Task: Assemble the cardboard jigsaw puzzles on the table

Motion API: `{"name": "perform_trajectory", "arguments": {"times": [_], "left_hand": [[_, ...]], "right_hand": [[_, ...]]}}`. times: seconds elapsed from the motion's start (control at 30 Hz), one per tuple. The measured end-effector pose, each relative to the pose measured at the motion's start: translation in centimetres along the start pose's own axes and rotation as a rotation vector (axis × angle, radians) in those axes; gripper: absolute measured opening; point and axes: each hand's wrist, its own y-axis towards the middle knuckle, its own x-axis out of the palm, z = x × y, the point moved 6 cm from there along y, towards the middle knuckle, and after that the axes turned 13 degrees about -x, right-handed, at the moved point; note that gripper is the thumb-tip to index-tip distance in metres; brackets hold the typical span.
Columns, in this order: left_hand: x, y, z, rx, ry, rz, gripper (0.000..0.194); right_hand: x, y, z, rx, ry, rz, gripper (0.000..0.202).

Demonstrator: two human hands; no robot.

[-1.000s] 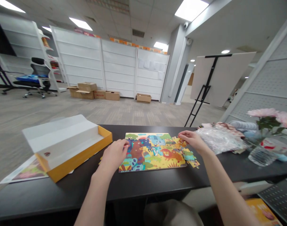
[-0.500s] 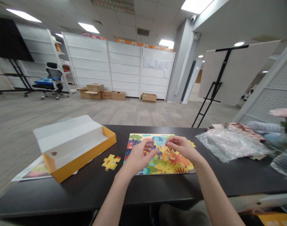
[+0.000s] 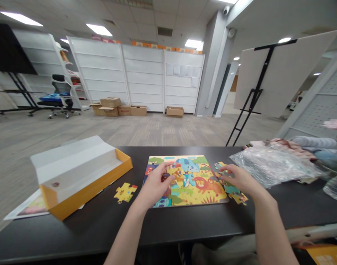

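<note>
A colourful animal jigsaw puzzle (image 3: 201, 189) lies on the black table, with lions, a rabbit and a blue elephant showing. Over its left part is my left hand (image 3: 156, 184), fingers curved and thumb apart, with nothing visible between them; it hides some of the picture. My right hand (image 3: 241, 179) hovers at the puzzle's right edge, its fingers bent and spread over loose puzzle pieces (image 3: 240, 198). Whether its fingertips touch a piece I cannot tell. To the left of the puzzle, a yellow puzzle piece (image 3: 125, 192) lies by itself.
An open yellow and white box (image 3: 88, 187) stands on the left of the table (image 3: 124, 230), with a printed sheet (image 3: 32, 206) partly under it. At right lie a clear plastic bag (image 3: 276, 165) and folded cloths (image 3: 312, 142), beside a glass vase (image 3: 335, 189).
My right hand has moved right, from above the puzzle to the loose pieces beside it. My left hand has shifted slightly left. The whole view has turned a little.
</note>
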Motion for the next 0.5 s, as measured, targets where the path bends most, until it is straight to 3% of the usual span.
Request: {"name": "perform_trajectory", "arguments": {"times": [0.13,0.23,0.5], "left_hand": [[-2.6,0.0,-0.6,-0.025,0.043,0.111,0.042],[-3.7,0.0,-1.0,-0.021,0.042,0.167,0.043],[-4.3,-0.7,-0.4,-0.017,0.01,0.208,0.045]], "right_hand": [[1.2,-0.9,0.9,-0.078,-0.003,-0.124,0.029],[1.9,-0.7,1.6,-0.033,-0.053,-0.139,0.031],[0.8,-0.6,4.1,0.139,0.13,0.079,0.047]]}}
